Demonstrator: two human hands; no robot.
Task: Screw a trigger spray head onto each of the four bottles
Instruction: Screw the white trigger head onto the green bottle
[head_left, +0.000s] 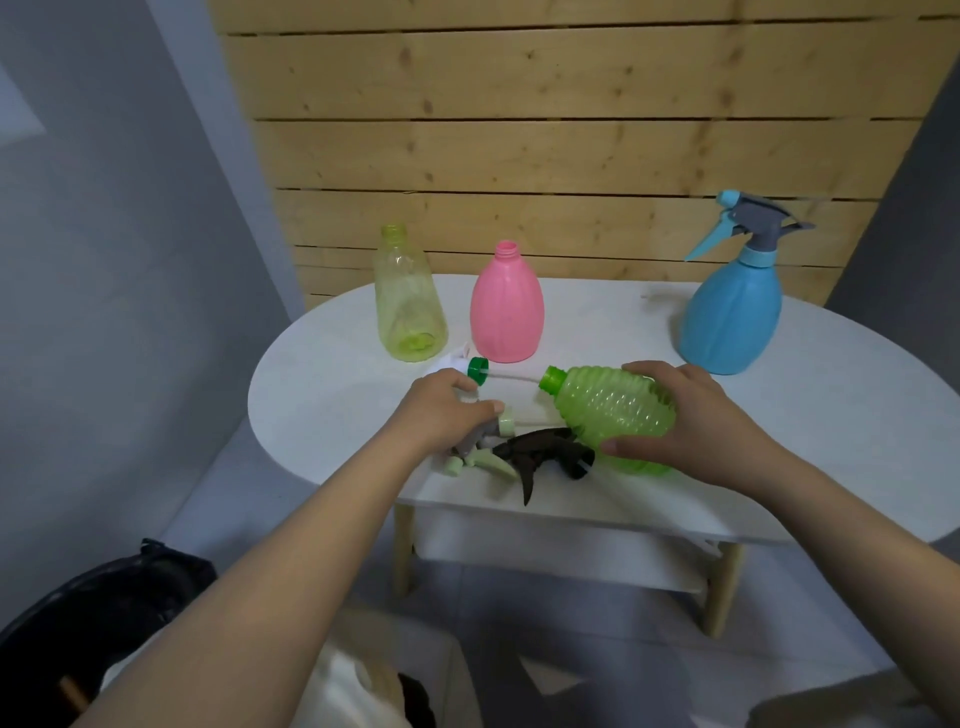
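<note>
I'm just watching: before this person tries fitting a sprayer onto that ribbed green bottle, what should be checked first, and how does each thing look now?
1. Green bottle held: ok, right hand grips it, tilted.
2. Bottle neck free: ok, nothing on it.
3. Sprayer in left hand: ok, it grips the white-and-green spray head.
4. Sprayer tube lined up with neck: not ok, still apart.
5. Thread fit: cannot tell.
6. Other sprayers out of the way: not ok, beside the bottle.
</note>
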